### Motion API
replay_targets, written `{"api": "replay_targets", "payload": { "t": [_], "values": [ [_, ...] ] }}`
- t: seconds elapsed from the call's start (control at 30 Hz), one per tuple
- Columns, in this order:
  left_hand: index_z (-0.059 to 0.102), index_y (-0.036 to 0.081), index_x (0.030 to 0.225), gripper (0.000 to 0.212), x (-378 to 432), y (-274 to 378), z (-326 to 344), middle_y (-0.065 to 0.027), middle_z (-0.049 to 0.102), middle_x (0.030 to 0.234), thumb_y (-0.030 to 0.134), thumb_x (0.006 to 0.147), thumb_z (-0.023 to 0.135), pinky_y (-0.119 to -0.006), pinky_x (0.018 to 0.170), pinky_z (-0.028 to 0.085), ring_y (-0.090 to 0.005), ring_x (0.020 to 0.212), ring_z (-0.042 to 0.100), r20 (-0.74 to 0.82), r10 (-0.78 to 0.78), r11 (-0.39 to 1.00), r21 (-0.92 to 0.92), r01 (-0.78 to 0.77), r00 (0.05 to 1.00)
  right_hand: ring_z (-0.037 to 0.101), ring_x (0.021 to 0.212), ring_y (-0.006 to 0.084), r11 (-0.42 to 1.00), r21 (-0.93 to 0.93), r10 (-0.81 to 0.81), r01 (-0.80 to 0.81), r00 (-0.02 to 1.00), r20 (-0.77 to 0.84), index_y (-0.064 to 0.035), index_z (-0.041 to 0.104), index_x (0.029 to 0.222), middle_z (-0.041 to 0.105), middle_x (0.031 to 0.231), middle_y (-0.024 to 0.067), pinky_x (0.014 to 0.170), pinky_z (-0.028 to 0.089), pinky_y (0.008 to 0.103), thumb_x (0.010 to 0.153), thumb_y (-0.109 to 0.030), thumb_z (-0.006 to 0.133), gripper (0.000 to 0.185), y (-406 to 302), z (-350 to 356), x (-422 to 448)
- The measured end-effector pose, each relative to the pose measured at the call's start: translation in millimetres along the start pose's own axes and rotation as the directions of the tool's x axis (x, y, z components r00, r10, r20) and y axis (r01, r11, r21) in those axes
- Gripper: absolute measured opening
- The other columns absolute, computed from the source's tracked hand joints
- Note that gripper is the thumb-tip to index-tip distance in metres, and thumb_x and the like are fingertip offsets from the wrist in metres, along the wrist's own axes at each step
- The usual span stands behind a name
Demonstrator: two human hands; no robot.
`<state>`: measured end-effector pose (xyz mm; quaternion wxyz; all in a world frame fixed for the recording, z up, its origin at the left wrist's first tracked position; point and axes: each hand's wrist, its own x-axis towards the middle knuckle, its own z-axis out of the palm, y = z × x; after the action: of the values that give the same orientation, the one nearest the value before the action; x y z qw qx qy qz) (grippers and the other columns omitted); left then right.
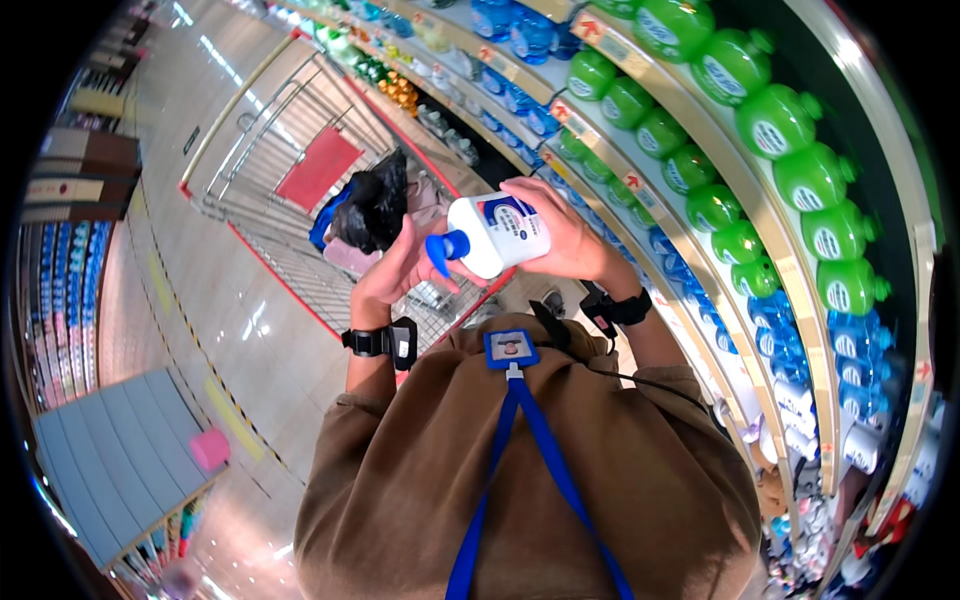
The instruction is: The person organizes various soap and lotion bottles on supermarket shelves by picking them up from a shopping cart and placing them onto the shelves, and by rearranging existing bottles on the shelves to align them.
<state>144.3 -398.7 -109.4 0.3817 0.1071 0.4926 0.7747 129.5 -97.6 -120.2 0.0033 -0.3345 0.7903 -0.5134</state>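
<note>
A white pump bottle point(486, 244) with a blue pump head point(448, 247) and a printed label is tilted sideways in front of my body. My right hand point(566, 236) grips it around its base end. Close to the pump, my left hand point(405, 262) has its thumb raised and apart from the fingers. Some left fingers pass behind the pump and bottle neck; whether they touch the bottle I cannot tell. Beneath both hands stands a wire shopping cart point(255, 240) with red edging. A black plastic bag point(371, 206) and a blue item point(324, 225) lie in it.
Shelves to my right carry several green bottles point(772, 131) and blue bottles point(532, 34). Angled price rails point(697, 97) edge them. On the left, a grey slatted surface point(120, 457) bears a pink object point(209, 448). Yellow-marked tiled floor point(232, 352) runs beside the cart.
</note>
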Motion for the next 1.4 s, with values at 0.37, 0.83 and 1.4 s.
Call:
{"api": "replay_targets", "payload": {
  "t": [0.37,0.83,1.4],
  "values": [
    [0.031,0.006,0.159,0.073,63,3,59,-0.0137,0.049,0.150,0.014,0.099,0.071,-0.040,0.107,0.049,-0.0242,0.136,0.053,0.098,0.232,0.863,0.439,-0.251,0.968,0.066,0.120,0.0360,0.361,0.904,0.206,-0.230,0.965,0.163,-0.0016,0.030,0.159,0.062,0.138,0.0200,0.102,0.053,0.0462,0.102,-0.029,0.061,0.070,-4,-8,-59],
    [0.001,0.002,0.166,0.096,82,-10,114,-0.0212,0.031,0.166,0.005,0.099,0.068,-0.039,0.104,0.053,-0.0266,0.131,0.058,0.044,0.149,0.853,0.499,-0.151,0.988,0.064,0.126,0.0267,0.313,0.925,0.442,-0.215,0.895,0.059,-0.0017,0.037,0.156,0.059,0.143,0.0146,0.096,0.060,0.0434,0.110,-0.057,0.034,0.072,-6,-27,-92],
    [0.033,-0.005,0.158,0.076,130,-19,178,-0.0115,0.046,0.147,-0.005,0.093,0.072,-0.031,0.101,0.053,-0.0200,0.120,0.063,0.299,0.109,0.710,0.644,-0.285,0.948,0.057,0.136,0.0237,0.268,0.960,0.470,0.079,0.859,-0.202,-0.0025,0.031,0.161,0.050,0.156,0.0133,0.117,0.044,0.0366,0.113,-0.049,0.038,0.067,-8,-48,-184]
  ]
}}
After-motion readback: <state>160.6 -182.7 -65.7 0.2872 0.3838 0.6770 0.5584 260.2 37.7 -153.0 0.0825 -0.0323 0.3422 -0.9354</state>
